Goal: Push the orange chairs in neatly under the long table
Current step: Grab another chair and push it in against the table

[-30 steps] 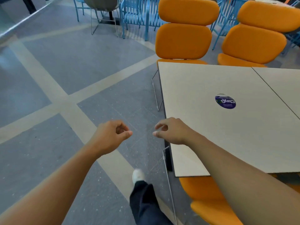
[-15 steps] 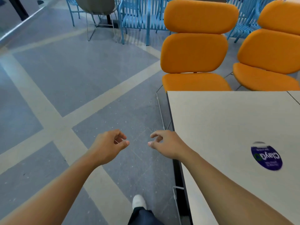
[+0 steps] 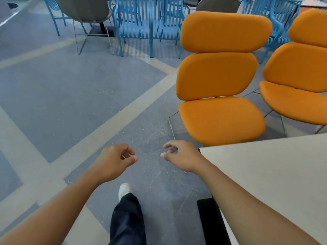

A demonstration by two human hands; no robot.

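Two orange padded chairs stand beyond the far end of the pale long table (image 3: 276,167). The nearer orange chair (image 3: 219,119) faces the table, its seat front just at the table's corner. The second orange chair (image 3: 299,96) stands at the right edge, angled and pulled out. My left hand (image 3: 115,161) hovers over the grey floor, fingers loosely curled, holding nothing. My right hand (image 3: 182,156) hovers just left of the table's corner, fingers curled and apart, also holding nothing. Neither hand touches a chair.
Blue metal chairs (image 3: 150,23) and a grey wire-legged chair (image 3: 85,13) stand along the back. The grey floor has tan stripes (image 3: 123,112). My leg and white shoe (image 3: 124,191) are below the hands. A black table leg (image 3: 210,220) stands at bottom right.
The view has moved along the table's end toward the far chairs, which now look larger and closer. Both hands kept the same loose pose; a foot stepped forward.
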